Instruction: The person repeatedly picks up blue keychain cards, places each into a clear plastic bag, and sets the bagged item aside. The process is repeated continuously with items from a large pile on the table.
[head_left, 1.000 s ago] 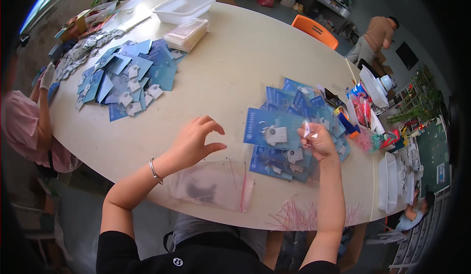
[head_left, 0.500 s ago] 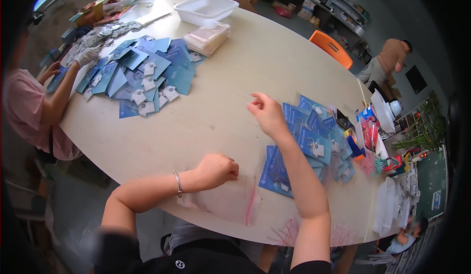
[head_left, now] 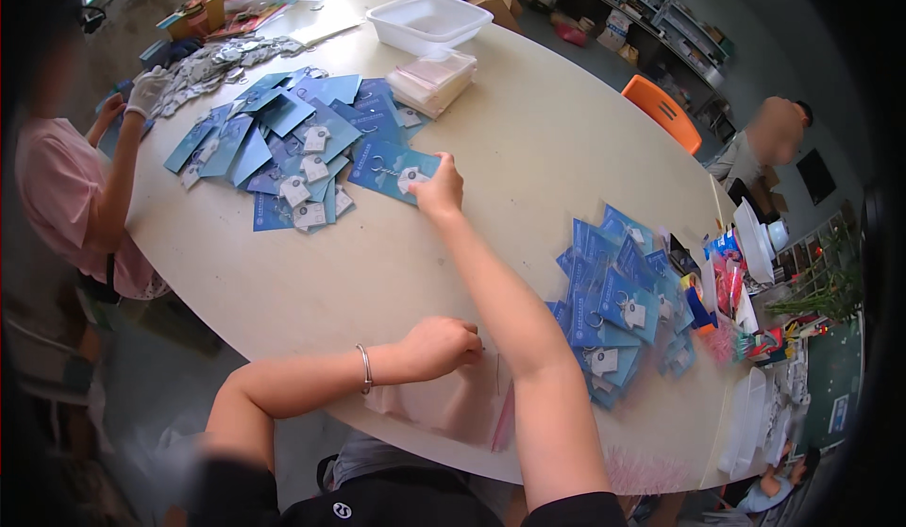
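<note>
My right hand [head_left: 440, 190] reaches across the table and grips the right edge of a blue card [head_left: 382, 170] with a key ring and a small white shirt-shaped tag on it. This card lies against the near right side of a large heap of similar blue cards [head_left: 260, 150]. Close to the table's front edge my left hand [head_left: 440, 349], with a bracelet at the wrist, has its fingers closed; what is in them, if anything, is hidden. Below it lies a clear plastic bag [head_left: 444, 412] with a red strip along its right side, partly covered by my right forearm.
Bagged blue cards [head_left: 613, 291] are piled to the right. A stack of clear bags [head_left: 431, 83] and a white tub [head_left: 429, 19] stand at the back. A person in pink [head_left: 71, 183] handles a card at the left beside a grey-white tag heap [head_left: 222, 65]. An orange chair [head_left: 662, 114] stands beyond.
My right hand has moved left from beside the right pile to the large heap and taken hold of a card there. My left hand stays near the clear bag, fingers closed.
</note>
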Tool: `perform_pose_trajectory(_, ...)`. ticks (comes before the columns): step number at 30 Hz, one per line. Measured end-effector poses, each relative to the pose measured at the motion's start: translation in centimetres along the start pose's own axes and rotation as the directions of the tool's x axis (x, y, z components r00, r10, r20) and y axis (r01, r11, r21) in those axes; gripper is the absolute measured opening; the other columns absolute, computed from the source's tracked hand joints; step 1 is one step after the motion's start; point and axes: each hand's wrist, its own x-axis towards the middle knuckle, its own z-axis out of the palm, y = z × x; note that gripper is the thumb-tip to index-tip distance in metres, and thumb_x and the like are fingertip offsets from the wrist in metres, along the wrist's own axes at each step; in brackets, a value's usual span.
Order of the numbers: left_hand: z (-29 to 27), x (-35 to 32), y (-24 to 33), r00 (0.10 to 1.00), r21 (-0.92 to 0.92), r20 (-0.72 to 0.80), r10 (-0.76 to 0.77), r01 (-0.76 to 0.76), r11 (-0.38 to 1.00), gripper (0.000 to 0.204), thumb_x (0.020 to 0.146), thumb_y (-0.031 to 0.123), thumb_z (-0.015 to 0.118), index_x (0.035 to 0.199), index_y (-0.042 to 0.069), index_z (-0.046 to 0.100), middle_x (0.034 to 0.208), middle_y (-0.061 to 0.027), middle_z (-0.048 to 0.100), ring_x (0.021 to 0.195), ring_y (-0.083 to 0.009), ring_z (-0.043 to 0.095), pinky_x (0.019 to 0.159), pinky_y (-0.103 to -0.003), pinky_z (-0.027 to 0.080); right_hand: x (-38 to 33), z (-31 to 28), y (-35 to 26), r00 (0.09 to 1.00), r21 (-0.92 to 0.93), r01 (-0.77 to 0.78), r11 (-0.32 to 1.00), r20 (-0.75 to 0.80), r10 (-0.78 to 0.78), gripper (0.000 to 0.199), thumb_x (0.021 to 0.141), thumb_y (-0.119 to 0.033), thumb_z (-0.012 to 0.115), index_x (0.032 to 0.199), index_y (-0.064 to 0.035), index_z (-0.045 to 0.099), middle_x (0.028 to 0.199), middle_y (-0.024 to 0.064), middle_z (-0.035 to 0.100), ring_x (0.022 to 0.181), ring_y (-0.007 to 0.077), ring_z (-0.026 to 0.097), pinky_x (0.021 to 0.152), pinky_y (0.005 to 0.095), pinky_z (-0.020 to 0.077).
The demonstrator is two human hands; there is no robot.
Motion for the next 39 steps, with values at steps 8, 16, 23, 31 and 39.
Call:
perform_pose_trajectory(8,-1.6,0.7,0.2,0.973,-0.335,0.015,-0.232,0.223,0.916,0.018,0.072,0.019,0.076,0.075,0.003,0.069,0.074,-0.0108,0.066,0.067,-0.0232,0.063,0.061,-0.032,0.049,-9.0,-17.4,5.8,0.995,0.539,-0.086,0.838,0.092,0.043,0.049,0.074,0.006,0.066,0.12,0.0013,0.048,0.087,0.0113,0.067,0.073,0.0134,0.064,0.06,0.0253,0.0497)
perform_pose_trajectory(16,-1.9,0.9,-0.4,0.937,-0.504,0.092,-0.337,0.336,0.796,0.019,0.076,0.016,0.077,0.076,-0.001,0.067,0.065,-0.0049,0.063,0.057,-0.0083,0.054,0.051,-0.025,0.044,-19.7,-26.0,10.3,0.929,0.572,-0.368,0.733,0.27,0.255,0.051,0.076,0.006,0.067,0.122,0.0021,0.044,0.094,0.0128,0.067,0.082,0.0157,0.066,0.066,0.0288,0.0561)
perform_pose_trajectory(23,-2.4,1.2,-0.2,0.918,-0.508,0.108,-0.383,0.382,0.772,0.016,0.074,0.011,0.078,0.075,-0.001,0.067,0.071,-0.0044,0.067,0.064,-0.0073,0.056,0.058,-0.024,0.046,-20.6,-26.4,10.7,0.898,0.522,-0.41,0.748,0.375,0.23,0.049,0.074,0.006,0.067,0.119,0.0002,0.047,0.096,0.0121,0.067,0.083,0.0149,0.065,0.068,0.0274,0.0547)
perform_pose_trajectory(31,-2.9,1.1,-0.2,0.935,-0.501,0.127,-0.33,0.348,0.792,0.017,0.073,0.012,0.079,0.078,-0.001,0.069,0.07,-0.0035,0.067,0.064,-0.0059,0.056,0.059,-0.024,0.045,-18.1,-25.5,8.8,0.885,0.371,-0.333,0.867,0.441,0.151,0.048,0.072,0.007,0.065,0.117,-0.0014,0.052,0.09,0.0095,0.068,0.079,0.0112,0.063,0.065,0.0234,0.0497)
perform_pose_trajectory(39,-3.1,1.4,-0.4,0.934,-0.473,0.137,-0.331,0.355,0.806,0.017,0.074,0.012,0.078,0.079,-0.001,0.069,0.071,-0.0028,0.067,0.066,-0.0069,0.057,0.062,-0.023,0.046,-16.5,-25.4,7.2,0.859,0.286,-0.256,0.924,0.506,0.081,0.047,0.071,0.008,0.064,0.116,-0.0005,0.053,0.088,0.009,0.067,0.077,0.0111,0.062,0.065,0.0235,0.0496)
